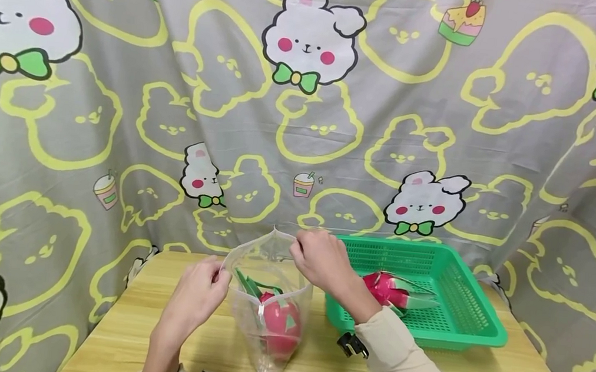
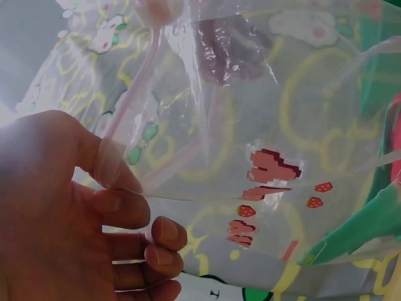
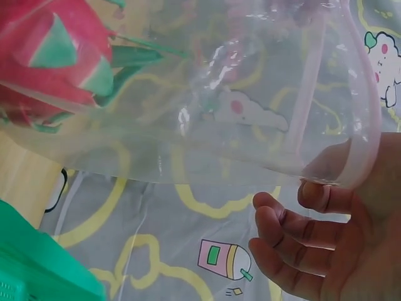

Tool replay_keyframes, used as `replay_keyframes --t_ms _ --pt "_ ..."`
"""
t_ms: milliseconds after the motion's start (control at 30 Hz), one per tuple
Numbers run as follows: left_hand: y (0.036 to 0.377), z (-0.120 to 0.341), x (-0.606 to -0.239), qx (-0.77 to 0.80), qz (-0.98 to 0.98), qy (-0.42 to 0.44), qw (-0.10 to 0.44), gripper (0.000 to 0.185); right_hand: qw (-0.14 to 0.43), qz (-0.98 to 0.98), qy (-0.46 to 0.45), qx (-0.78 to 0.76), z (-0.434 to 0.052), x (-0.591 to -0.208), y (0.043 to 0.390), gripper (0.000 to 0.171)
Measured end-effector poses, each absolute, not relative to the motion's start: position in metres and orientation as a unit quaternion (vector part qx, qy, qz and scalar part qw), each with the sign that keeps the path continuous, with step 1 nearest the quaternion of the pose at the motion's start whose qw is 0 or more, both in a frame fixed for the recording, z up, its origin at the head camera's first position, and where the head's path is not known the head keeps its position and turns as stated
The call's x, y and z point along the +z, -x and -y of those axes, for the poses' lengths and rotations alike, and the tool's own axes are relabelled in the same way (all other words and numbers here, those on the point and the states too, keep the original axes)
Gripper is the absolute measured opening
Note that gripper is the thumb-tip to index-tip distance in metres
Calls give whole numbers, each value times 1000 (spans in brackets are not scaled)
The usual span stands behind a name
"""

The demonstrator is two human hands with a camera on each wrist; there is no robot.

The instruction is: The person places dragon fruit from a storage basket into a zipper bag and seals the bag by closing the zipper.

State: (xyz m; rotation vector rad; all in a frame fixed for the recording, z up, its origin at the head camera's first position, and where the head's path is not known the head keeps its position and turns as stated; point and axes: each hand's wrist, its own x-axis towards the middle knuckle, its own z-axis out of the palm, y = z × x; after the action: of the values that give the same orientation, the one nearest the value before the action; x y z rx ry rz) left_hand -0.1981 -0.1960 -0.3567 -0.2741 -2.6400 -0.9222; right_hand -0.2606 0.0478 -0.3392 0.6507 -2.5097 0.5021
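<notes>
A clear plastic zip bag (image 1: 249, 317) hangs with its mouth spread between my two hands. Inside it lies a pink dragon fruit (image 1: 283, 326) with green scales, also seen through the film in the right wrist view. My left hand (image 1: 201, 287) pinches the left edge of the bag's mouth between thumb and forefinger. On the opposite side, my right hand (image 1: 322, 259) pinches the right edge of the rim. In the left wrist view, small strawberry prints (image 2: 322, 187) show on the film.
A green plastic basket (image 1: 481, 285) stands right of the bag, partly behind my right forearm. Another dragon fruit (image 1: 387, 289) lies in it. Both sit on a wood-grain table (image 1: 134, 296), with a patterned grey curtain (image 1: 312, 140) hanging behind.
</notes>
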Motion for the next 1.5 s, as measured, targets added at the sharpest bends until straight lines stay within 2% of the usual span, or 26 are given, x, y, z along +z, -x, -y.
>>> replay_keyframes --t_ms 267,467,733,1267,1500 --pt "201 195 -367 -306 923 96 212 42 240 926 -244 159 -47 -341 257 36" --pt "202 195 -370 -288 924 98 233 46 257 927 -247 120 -51 -340 251 31" --pt "208 195 -369 -212 923 103 303 45 262 928 -239 112 -62 -340 252 30" --pt "216 194 -368 -133 925 133 329 34 242 926 -254 138 -76 -342 251 23" --pt "217 194 -368 -136 925 136 327 33 286 908 -283 112 -95 -346 248 24"
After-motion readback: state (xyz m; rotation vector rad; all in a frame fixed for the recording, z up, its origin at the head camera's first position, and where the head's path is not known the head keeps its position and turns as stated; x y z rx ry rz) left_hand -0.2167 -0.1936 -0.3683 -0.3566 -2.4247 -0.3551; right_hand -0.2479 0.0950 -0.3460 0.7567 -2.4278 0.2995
